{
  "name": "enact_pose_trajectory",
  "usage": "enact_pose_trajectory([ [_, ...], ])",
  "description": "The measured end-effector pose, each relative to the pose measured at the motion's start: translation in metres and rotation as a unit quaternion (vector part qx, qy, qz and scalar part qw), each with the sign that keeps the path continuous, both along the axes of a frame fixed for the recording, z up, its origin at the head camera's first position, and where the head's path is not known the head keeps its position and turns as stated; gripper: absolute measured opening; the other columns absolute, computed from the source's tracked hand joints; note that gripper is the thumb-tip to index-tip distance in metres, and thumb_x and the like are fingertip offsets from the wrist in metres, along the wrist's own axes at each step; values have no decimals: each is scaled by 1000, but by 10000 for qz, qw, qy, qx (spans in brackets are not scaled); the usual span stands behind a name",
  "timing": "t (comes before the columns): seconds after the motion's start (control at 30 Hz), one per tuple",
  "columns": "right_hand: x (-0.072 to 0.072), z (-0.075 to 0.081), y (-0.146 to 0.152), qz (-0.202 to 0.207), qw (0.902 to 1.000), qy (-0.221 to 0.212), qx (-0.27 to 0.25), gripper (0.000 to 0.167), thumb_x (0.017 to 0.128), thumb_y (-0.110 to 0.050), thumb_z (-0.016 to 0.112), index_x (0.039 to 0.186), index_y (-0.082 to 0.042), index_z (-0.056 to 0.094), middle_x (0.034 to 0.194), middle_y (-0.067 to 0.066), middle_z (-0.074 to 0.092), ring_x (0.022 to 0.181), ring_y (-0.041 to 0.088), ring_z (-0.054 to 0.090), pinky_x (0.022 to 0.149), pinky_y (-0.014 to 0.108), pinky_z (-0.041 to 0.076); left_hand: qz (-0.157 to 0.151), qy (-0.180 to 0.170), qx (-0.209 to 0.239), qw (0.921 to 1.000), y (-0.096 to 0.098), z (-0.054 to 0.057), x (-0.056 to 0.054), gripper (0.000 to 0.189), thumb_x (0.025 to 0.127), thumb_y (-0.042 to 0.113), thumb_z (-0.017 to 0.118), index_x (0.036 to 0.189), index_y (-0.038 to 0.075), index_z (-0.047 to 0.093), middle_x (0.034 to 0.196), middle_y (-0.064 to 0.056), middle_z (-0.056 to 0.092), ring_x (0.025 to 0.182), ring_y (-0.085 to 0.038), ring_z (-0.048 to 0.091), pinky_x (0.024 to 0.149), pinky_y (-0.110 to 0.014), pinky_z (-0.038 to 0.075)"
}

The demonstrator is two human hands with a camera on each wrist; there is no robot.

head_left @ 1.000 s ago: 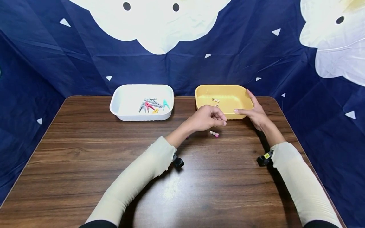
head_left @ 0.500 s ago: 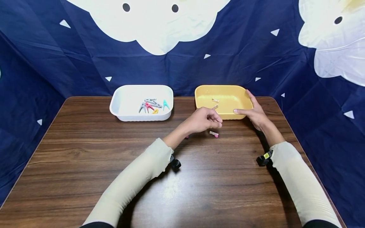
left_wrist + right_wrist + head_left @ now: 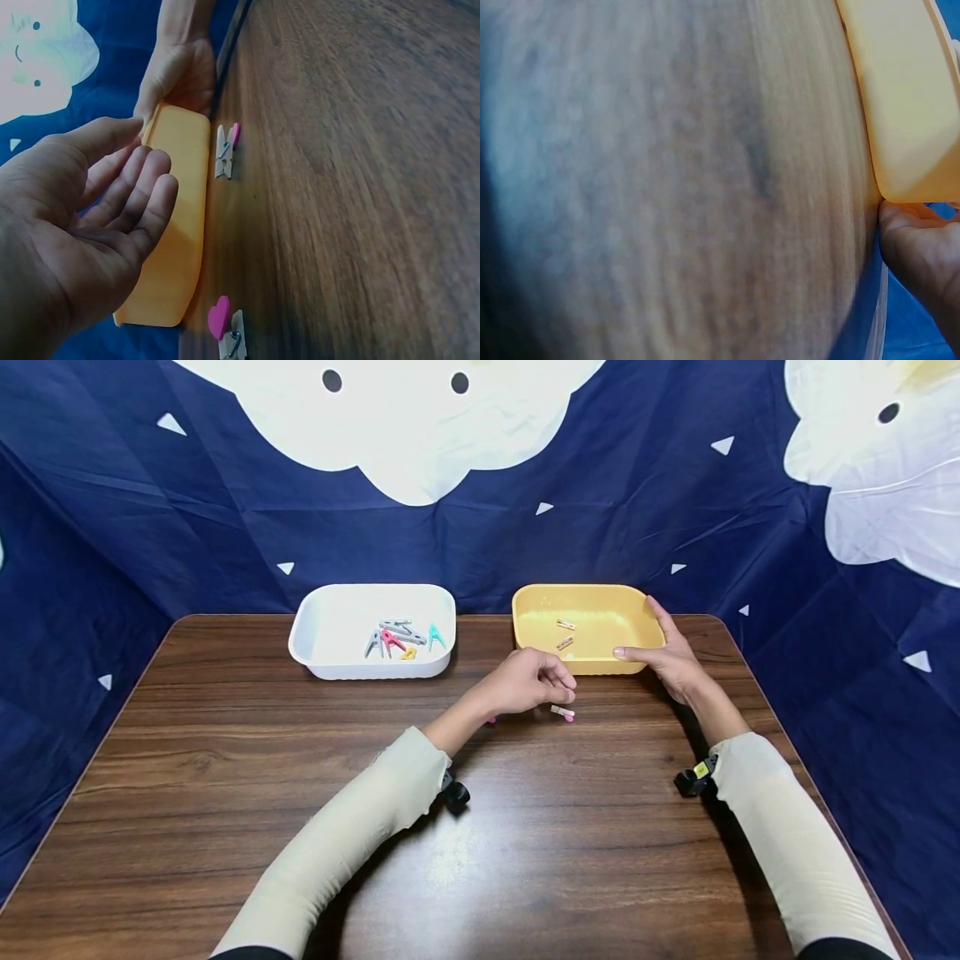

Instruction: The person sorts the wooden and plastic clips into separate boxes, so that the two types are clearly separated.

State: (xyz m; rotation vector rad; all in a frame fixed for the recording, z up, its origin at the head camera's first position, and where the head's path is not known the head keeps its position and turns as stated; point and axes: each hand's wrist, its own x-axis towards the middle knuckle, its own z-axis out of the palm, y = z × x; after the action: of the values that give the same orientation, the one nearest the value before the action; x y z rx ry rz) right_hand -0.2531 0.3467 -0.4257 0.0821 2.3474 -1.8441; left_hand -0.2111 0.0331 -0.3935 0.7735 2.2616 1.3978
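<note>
My left hand (image 3: pixel 528 681) hovers just in front of the yellow tub, fingers loosely bent and nothing between them. Close to its fingertips, a wooden clothespin with a pink heart (image 3: pixel 562 712) lies on the table. Another heart clothespin (image 3: pixel 232 334) lies nearer the left wrist; in the head view only a bit of pink shows past that arm. My right hand (image 3: pixel 675 664) grips the right end of the yellow tub (image 3: pixel 618 667), thumb over the front rim and fingers along the outer side. Inside the tub are two small wooden clothespins (image 3: pixel 566 643).
Left of the yellow tub stands a white tub (image 3: pixel 322 647) holding several plastic clothespins (image 3: pixel 405 633) in grey, red, yellow and teal. Both tubs sit at the far edge of the wooden table (image 3: pixel 225 760), against a blue cloth backdrop (image 3: pixel 480 543).
My left hand has drawn back from the yellow tub, leftward and lower, toward the heart clothespin. A second clothespin inside the tub has come into full view. The right hand keeps its place.
</note>
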Motion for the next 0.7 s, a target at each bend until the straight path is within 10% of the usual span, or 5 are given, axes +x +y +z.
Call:
enact_pose_trajectory([
  [0.7, 0, -1, 0, 25, 10000, -5, -44, 122, 97, -1, 84, 183, -37, 6, 193, -1, 3, 174, 24, 22, 139, 30, 32, -76, -199, -290, 9994, -1, -11, 5, 11, 98, 8, 86, 108, 5, 83, 98, -8, 84, 80, -5, 71, 69, -23, 62],
])
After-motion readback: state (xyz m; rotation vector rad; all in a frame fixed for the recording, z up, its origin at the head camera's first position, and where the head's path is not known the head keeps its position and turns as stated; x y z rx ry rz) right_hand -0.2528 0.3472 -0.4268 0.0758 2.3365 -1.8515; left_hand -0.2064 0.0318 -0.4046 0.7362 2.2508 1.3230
